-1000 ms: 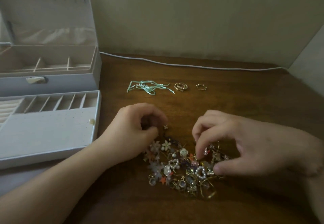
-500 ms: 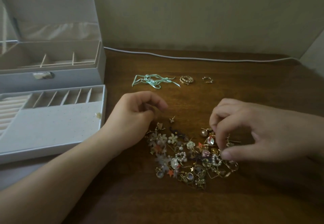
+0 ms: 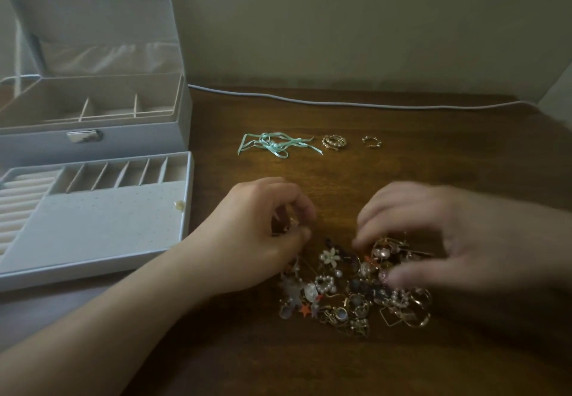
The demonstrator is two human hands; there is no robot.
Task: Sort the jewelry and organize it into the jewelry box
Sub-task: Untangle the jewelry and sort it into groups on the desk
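Jewelry in a tangled heap of gold rings, pearl pieces, flower charms and small orange stars (image 3: 353, 290) lies on the dark brown wooden bench (image 3: 433, 163), between and just below both hands. The left hand (image 3: 257, 234) rests at the heap's left edge, fingers curled, thumb and fingertips pinching a small gold piece (image 3: 289, 223) — too blurred to name. The right hand (image 3: 433, 241) arches over the heap's right side with fingers bent down onto the pieces; motion blur hides whether it grips anything. Farther back on the bench lie a mint-green ribbon (image 3: 275, 145), a gold pearl-set ring (image 3: 334, 142) and a smaller gold ring (image 3: 371, 141), set in a row, apart from one another. At left stands the pale grey jewelry box (image 3: 93, 145), lid raised, and in front of it the grey removable tray (image 3: 102, 222) with narrow compartments and ring rolls — one small pale piece (image 3: 179, 205) sits near its right edge.
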